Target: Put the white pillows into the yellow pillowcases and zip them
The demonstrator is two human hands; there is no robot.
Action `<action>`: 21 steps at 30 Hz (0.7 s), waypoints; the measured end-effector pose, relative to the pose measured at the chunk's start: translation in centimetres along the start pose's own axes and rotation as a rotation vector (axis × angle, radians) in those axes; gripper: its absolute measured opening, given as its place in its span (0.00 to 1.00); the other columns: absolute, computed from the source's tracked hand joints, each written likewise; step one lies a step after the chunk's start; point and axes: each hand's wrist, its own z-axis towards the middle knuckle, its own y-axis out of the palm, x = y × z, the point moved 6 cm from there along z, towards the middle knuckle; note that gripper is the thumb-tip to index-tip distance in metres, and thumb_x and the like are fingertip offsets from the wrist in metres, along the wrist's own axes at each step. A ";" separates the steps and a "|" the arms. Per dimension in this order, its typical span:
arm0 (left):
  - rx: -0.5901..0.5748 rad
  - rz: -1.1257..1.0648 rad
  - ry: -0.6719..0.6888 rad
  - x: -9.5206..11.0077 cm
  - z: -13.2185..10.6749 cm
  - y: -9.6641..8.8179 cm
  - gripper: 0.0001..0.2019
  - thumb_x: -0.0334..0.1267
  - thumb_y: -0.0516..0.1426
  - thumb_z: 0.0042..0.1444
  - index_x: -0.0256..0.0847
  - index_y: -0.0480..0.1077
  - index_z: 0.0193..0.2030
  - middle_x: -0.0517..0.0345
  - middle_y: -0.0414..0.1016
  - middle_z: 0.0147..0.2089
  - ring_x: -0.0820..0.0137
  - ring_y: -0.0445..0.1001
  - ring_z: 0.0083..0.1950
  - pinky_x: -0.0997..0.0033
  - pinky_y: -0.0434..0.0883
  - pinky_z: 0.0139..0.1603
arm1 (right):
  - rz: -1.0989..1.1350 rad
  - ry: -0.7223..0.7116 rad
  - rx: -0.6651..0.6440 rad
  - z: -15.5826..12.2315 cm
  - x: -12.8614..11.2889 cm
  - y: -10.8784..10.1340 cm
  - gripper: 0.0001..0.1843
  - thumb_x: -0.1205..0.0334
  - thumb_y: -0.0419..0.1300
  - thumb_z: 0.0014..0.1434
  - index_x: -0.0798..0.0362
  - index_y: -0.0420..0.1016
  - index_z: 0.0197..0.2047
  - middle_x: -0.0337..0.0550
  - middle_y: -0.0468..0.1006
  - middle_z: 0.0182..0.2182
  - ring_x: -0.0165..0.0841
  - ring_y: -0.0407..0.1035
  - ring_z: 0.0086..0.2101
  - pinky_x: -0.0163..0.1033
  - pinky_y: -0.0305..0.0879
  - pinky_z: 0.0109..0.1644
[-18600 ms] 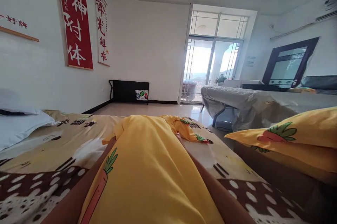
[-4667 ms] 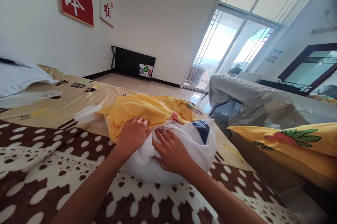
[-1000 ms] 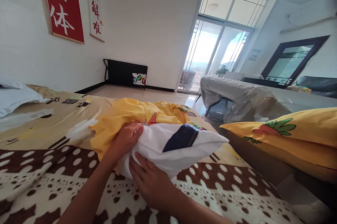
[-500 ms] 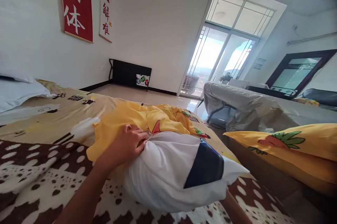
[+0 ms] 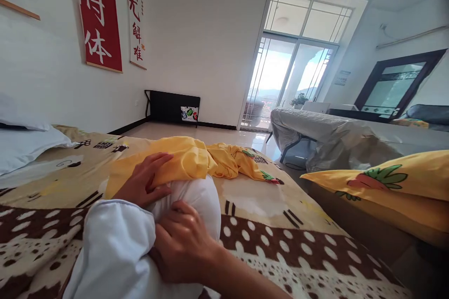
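A white pillow (image 5: 115, 247) lies on the bed in front of me, its far end partly inside a yellow pillowcase (image 5: 196, 161) with carrot prints. My left hand (image 5: 143, 181) grips the yellow fabric edge where it meets the pillow. My right hand (image 5: 182, 238) presses down on the white pillow with fingers curled into it. The rest of the pillowcase is bunched up beyond the pillow.
The bed carries a brown-and-cream dotted blanket (image 5: 298, 252). A white pillow (image 5: 24, 147) lies at far left. A second pillow in a yellow carrot case (image 5: 396, 186) rests at right. A covered table (image 5: 326, 135) stands near the balcony door.
The white pillow has swung toward me and to the left; its dark label is out of sight. My right hand came back on top of it, and my left hand shifted left along the yellow edge.
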 end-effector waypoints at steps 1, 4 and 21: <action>0.020 0.058 -0.027 -0.3 -0.1 0.0 0.30 0.50 0.55 0.54 0.47 0.55 0.63 0.51 0.60 0.62 0.59 0.59 0.63 0.58 0.58 0.62 | -0.003 -0.010 -0.008 0.0 -0.3 0.1 0.11 0.62 0.50 0.53 0.53 0.61 0.21 0.35 0.67 0.16 0.26 0.61 0.20 0.38 0.56 0.33; 0.030 0.109 -0.047 0.0 0.0 0.2 0.21 0.44 0.53 0.55 0.47 0.63 0.56 0.53 0.65 0.59 0.60 0.62 0.60 0.57 0.58 0.60 | 0.001 -0.049 -0.034 -0.2 -1.3 0.4 0.11 0.60 0.51 0.53 0.53 0.60 0.21 0.33 0.66 0.14 0.26 0.60 0.18 0.37 0.55 0.29; 0.577 0.468 -0.313 0.8 -1.8 -6.1 0.04 0.37 0.53 0.55 0.39 0.65 0.32 0.54 0.69 0.34 0.64 0.68 0.39 0.63 0.63 0.43 | -0.057 -0.159 0.029 -1.4 -3.8 0.8 0.17 0.59 0.51 0.58 0.51 0.54 0.20 0.31 0.58 0.14 0.25 0.52 0.17 0.36 0.50 0.25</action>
